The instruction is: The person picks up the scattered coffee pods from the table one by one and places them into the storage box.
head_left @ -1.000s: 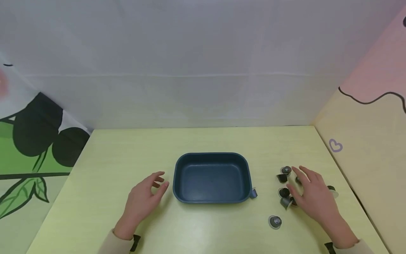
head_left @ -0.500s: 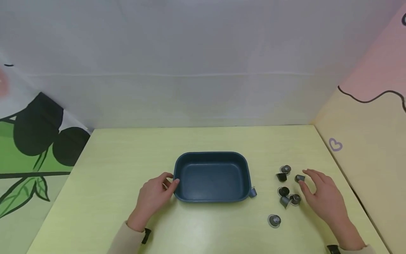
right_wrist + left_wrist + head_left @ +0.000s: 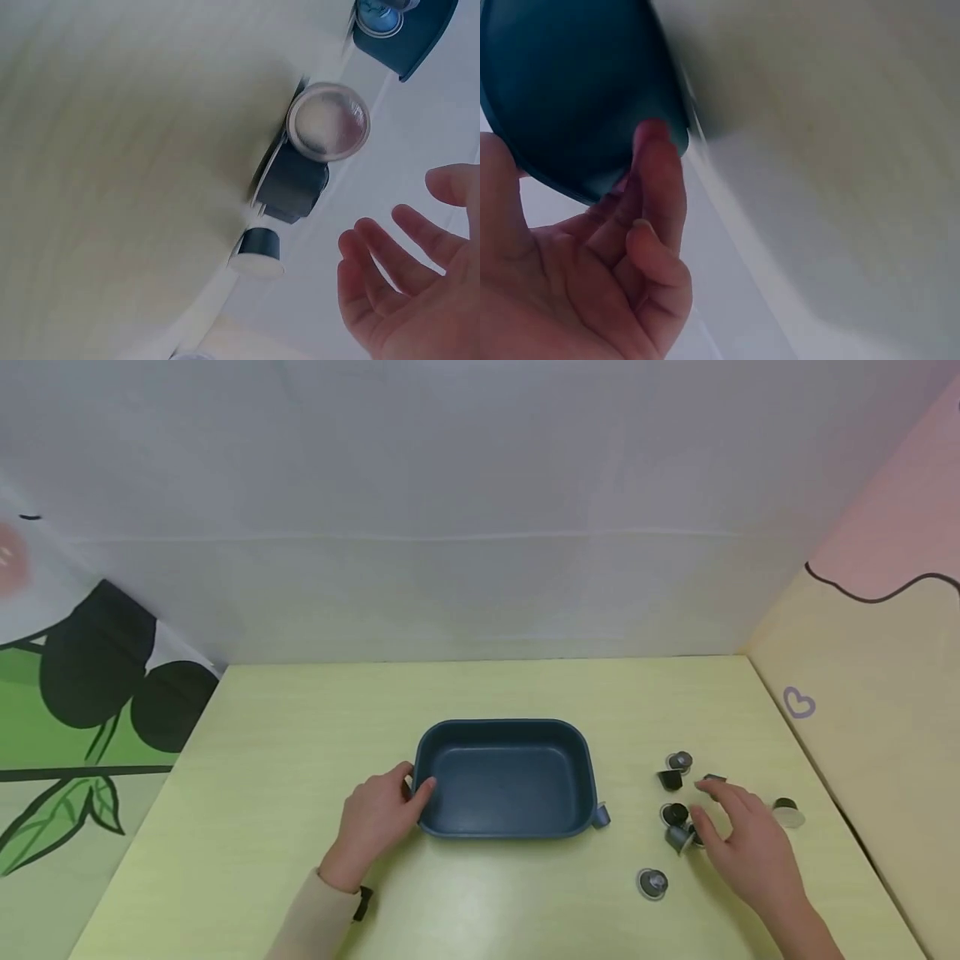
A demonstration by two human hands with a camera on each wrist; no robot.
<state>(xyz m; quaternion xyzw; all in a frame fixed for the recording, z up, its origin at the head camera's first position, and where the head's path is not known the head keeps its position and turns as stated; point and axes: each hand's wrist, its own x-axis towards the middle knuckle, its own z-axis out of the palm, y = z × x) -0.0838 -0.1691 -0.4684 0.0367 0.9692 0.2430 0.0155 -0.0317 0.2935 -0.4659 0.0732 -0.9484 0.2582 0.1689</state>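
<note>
My left hand (image 3: 375, 822) grips the left end of a dark blue rectangular tray (image 3: 504, 793), thumb over the rim and fingers against the outer wall. In the left wrist view, the fingers are curled at the tray's (image 3: 562, 82) outside. My right hand (image 3: 753, 852) hovers over a group of coffee capsules, fingers spread and loosely bent, holding nothing. Nearest it are a black capsule (image 3: 675, 814) and a grey tipped one (image 3: 678, 838); another (image 3: 714, 777) is partly hidden behind its fingers. In the right wrist view, a capsule with a silver lid (image 3: 328, 122) lies beyond the fingertips.
A blue capsule (image 3: 602, 815) lies against the tray's right front corner. One grey capsule (image 3: 652, 883) sits apart at the front, and a black one with a pale lid (image 3: 787, 812) lies right of the hand. White cloth (image 3: 480, 527) hangs behind the table (image 3: 300, 718).
My left hand has come in from the left and taken hold of the tray's left rim. My right hand drew back right, then moved left and slightly nearer over the capsules.
</note>
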